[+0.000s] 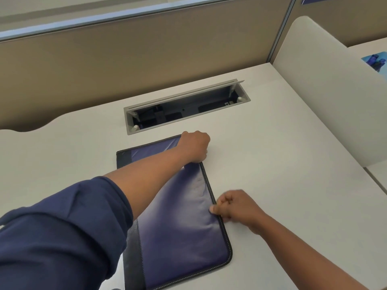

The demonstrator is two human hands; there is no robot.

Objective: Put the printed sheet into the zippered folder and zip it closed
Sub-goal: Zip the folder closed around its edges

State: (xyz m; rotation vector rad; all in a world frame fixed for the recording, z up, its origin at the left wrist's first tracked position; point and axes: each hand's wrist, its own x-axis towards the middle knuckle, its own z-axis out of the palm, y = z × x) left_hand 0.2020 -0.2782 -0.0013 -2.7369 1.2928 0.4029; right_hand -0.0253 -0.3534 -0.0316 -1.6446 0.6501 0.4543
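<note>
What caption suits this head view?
Left hand grips the purple folder's far corner while right hand pinches its zipper edge.

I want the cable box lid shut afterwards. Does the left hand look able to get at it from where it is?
Probably yes: the left hand grips the folder corner just short of the cable box, with only bare desk between.

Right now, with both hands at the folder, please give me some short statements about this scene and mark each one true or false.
1. The folder lies flat on the desk. True.
2. The right hand rests apart from the folder. False: it pinches the folder's right edge, at the zipper line.
3. The left hand grips the folder's far right corner. True.
4. The cable box in the desk has its lid shut. False: the lid stands open.
5. The printed sheet lies on the desk beside the folder. False: no loose sheet shows there.
</note>
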